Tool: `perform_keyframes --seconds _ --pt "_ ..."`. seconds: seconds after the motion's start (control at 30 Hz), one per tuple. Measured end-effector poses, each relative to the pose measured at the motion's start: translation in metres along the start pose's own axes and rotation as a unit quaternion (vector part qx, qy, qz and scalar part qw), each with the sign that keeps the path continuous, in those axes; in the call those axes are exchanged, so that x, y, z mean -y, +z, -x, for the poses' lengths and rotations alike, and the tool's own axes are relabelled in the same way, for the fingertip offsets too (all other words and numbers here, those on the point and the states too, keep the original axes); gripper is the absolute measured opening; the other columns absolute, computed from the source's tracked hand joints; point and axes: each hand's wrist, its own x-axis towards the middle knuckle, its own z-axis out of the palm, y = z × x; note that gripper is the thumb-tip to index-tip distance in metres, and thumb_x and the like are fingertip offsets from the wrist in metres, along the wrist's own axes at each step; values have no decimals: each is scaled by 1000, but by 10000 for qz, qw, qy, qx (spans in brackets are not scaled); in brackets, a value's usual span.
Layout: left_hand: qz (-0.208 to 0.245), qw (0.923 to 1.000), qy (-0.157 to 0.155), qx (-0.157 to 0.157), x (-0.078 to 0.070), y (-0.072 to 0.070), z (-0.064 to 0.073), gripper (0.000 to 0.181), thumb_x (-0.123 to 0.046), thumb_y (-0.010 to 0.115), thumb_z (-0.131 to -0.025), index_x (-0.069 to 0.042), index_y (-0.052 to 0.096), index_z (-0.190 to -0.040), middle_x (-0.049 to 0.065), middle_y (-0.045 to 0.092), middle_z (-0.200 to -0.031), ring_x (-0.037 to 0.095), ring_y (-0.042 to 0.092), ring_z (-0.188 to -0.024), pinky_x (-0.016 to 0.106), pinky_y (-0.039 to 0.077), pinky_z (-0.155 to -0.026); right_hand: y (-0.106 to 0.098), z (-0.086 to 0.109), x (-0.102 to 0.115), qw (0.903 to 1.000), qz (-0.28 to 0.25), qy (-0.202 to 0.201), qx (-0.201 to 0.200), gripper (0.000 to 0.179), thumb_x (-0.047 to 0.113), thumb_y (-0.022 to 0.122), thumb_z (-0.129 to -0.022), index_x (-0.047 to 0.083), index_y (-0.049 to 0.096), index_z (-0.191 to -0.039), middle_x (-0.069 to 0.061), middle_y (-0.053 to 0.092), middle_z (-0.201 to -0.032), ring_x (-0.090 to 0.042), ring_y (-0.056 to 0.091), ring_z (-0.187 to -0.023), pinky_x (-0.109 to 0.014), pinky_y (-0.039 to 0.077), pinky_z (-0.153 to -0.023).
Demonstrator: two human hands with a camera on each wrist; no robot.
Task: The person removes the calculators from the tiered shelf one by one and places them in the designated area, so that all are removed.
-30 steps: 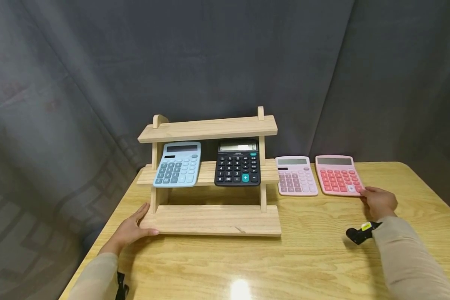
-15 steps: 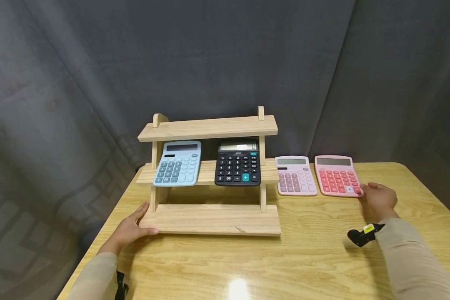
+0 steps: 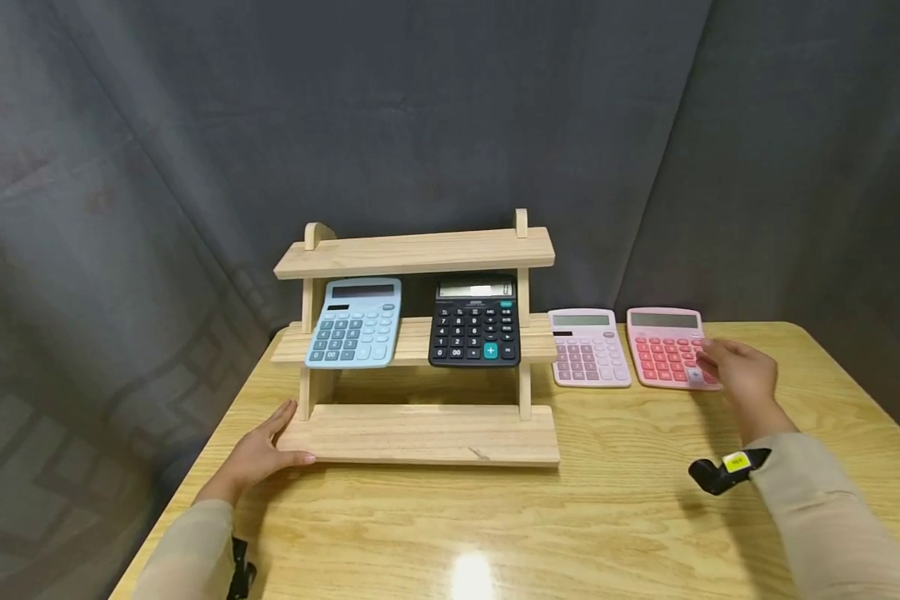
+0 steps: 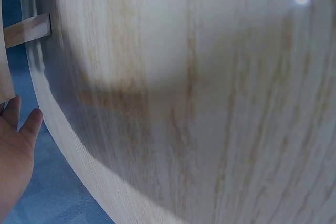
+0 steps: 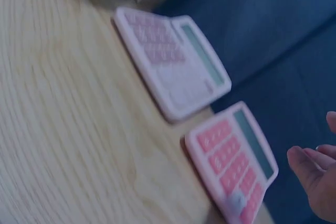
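Note:
My left hand [image 3: 251, 457] touches the left end of a three-tier wooden shelf [image 3: 420, 437], the thumb at the front edge and the other fingers along the side. Its fingers are extended at the shelf's edge in the left wrist view. Over the right edge of a pink calculator [image 3: 666, 354] hovers my right hand [image 3: 746, 379], holding nothing; the right wrist view shows its fingers apart from the pink calculator [image 5: 226, 156]. Left of that lies a pale pink calculator with mauve keys [image 3: 591, 346]. On the middle tier lean a light blue calculator [image 3: 356, 325] and a black calculator [image 3: 474, 321].
The wooden table [image 3: 607, 500] reaches back to a dark grey curtain [image 3: 457, 117], with the shelf standing near it. A black strap mount [image 3: 727, 471] sits on my right wrist.
My right hand has let go of the pink calculator's lower right corner and risen slightly, up and to the left over its edge. The left hand stays at the shelf.

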Motion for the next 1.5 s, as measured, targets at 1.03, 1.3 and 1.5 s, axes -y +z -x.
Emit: perform_keyframes --seconds 1.03,1.3,1.5 --pt "-34 10000 -52 15 3 1 -1 104 -44 73 -62 -5 14 -138 18 11 -141 43 13 -123 57 16 -93 109 178 91 9317 -2508 123 2625 12 -5 54 -81 1 63 -75 -11 64 -74 -19 63 -72 -30 48 -69" --pt "-28 10000 -3 10 2 1 -1 103 -43 73 -62 -4 14 -138 19 11 -141 43 13 -123 57 17 -93 123 191 91 9158 -2663 288 2992 13 -5 53 -82 0 64 -76 -13 64 -76 -21 63 -75 -32 47 -72" --pt "-32 10000 -33 25 1 1 0 104 -44 72 -62 -4 14 -138 19 10 -141 43 13 -123 57 16 -93 135 199 90 9161 -2526 338 3096 16 -4 51 -84 1 65 -78 -13 65 -78 -21 63 -76 -34 46 -74"
